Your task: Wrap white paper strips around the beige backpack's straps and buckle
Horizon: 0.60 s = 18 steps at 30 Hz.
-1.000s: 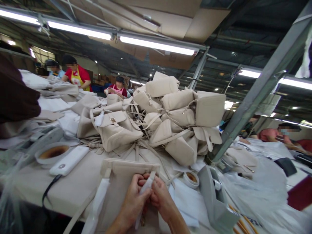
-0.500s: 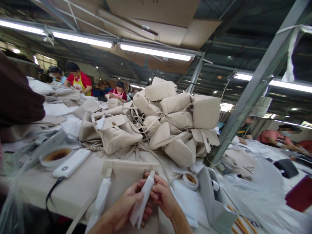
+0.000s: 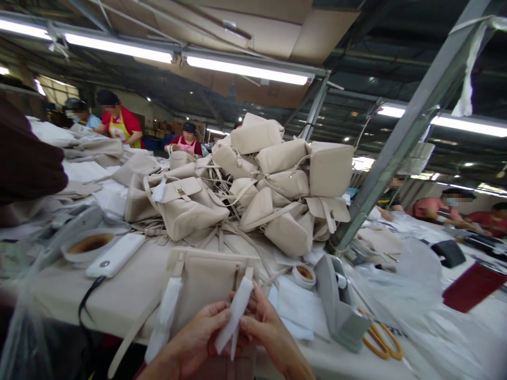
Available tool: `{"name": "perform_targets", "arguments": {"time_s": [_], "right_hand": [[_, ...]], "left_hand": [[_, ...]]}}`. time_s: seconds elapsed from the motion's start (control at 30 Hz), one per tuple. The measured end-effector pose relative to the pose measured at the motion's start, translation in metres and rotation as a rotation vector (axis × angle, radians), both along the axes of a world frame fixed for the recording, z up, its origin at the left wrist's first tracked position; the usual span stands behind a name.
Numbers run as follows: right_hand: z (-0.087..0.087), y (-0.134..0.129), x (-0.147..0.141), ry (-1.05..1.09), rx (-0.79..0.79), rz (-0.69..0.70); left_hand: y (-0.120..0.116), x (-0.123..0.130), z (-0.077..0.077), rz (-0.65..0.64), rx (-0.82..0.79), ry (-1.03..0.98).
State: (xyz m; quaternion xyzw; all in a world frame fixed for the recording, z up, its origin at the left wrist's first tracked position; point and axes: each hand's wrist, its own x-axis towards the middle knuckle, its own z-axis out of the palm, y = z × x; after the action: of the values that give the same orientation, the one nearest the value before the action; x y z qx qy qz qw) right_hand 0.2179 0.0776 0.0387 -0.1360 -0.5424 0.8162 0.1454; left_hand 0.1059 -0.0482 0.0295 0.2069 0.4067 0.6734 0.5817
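A beige handbag [image 3: 206, 274] lies before me at the table's front edge. White wrapping paper [image 3: 236, 311] is folded around the strap on its right side, and both my hands are on it. My left hand [image 3: 212, 324] pinches the paper from the left, thumb on top. From the right, my right hand [image 3: 263, 322] grips the same paper, with fingers partly behind it. A second strip of white paper [image 3: 166, 311] covers the left strap, untouched by either hand.
Beige bags [image 3: 277, 184] are heaped behind. On the right are a grey tape dispenser [image 3: 340, 311], a small tape roll [image 3: 304, 275], yellow-handled scissors [image 3: 382, 338] and white sheets [image 3: 295, 306]. A white power bank [image 3: 116, 256] and larger tape roll [image 3: 89, 245] lie left. Co-workers [image 3: 121, 124] sit beyond.
My right hand's fingers have shifted up along the paper's right edge. The view has tilted slightly, bringing the scissors more fully into sight. Both hands stay at the same strap.
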Motion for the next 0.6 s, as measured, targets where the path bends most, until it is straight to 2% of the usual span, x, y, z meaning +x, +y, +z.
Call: {"name": "perform_targets", "arguments": {"time_s": [0.3,0.4,0.5,0.6], "right_hand": [[0.001,0.0,0.003,-0.004,0.037,0.053],[-0.003,-0.004,-0.001,-0.024,0.133,-0.036],[-0.01,-0.012,-0.01,-0.047,0.233,-0.192],[-0.018,-0.021,-0.018,-0.02,0.256,-0.335]], "left_hand": [[-0.003,0.0,0.005,-0.002,-0.003,-0.023],[-0.003,0.0,0.007,-0.013,-0.015,-0.014],[-0.002,-0.002,0.007,-0.029,-0.042,0.008],[-0.002,-0.004,0.004,-0.051,-0.057,0.013]]}}
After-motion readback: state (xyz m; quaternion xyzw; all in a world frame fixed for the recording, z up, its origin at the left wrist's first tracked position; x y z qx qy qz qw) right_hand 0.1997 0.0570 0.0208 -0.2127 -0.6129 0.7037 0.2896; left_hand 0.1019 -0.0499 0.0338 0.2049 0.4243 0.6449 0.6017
